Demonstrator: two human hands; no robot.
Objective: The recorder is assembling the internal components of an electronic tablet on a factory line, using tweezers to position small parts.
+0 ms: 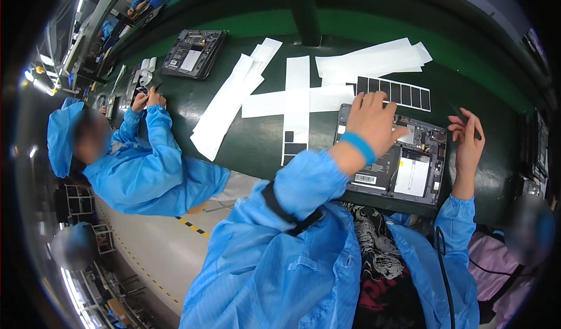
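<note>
An opened tablet-like device [374,174] lies in front of me, with its battery, a white label and circuit board exposed. My left hand [374,124], with a blue band at the wrist, reaches over its upper left part. The fingers are stretched and apart, their tips at the near edge of a white backing sheet with black rectangular stickers [407,95]. Whether a fingertip touches a sticker is hidden. Just off the device's right edge, my right hand [467,135] is raised, its fingers loosely bent and apart, and nothing shows in it.
Long white sheets [228,104] lie to the left, with crossed strips [298,75] nearer the middle and more sheets [371,60] at the back. Another opened device [194,54] lies at the far left. A co-worker in blue [158,165] works at the left. A black cable [444,270] hangs by my right arm.
</note>
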